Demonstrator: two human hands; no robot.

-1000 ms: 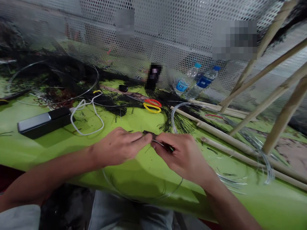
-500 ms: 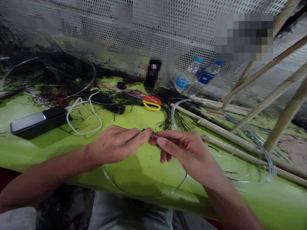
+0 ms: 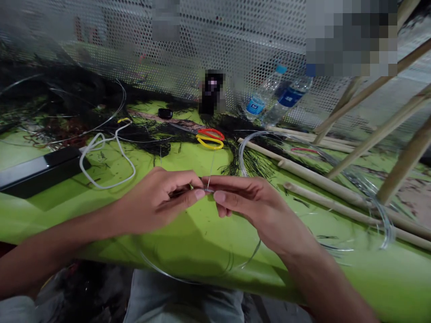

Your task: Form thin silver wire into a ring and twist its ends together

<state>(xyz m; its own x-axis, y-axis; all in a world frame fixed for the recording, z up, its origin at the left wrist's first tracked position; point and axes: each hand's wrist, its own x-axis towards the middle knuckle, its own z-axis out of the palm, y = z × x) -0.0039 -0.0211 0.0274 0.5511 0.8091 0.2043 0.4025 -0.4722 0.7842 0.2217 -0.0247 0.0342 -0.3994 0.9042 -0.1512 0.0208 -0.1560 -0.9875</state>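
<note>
My left hand (image 3: 164, 197) and my right hand (image 3: 252, 193) meet over the green work surface, thumbs and forefingers pinched close together. Between the fingertips is a thin wire (image 3: 210, 174), one end of it standing up. The same pale wire, or one like it, curves below my hands in a wide loop (image 3: 164, 272) at the table's front edge. A small dark piece also shows at the pinch, too small to name. Beyond my hands lie scissors (image 3: 210, 140) with one red and one yellow handle.
A dark box (image 3: 40, 172) and a white cord (image 3: 111, 184) lie at left, dark net (image 3: 148, 143) behind. On the right are wooden sticks (image 3: 313, 179) and a coil of clear line (image 3: 241, 154). Two water bottles (image 3: 254, 105) lean against the perforated panel (image 3: 235, 40).
My left thumb has come into view at the pinch, and a wire end now stands up between the fingertips. The whole view has shifted slightly.
</note>
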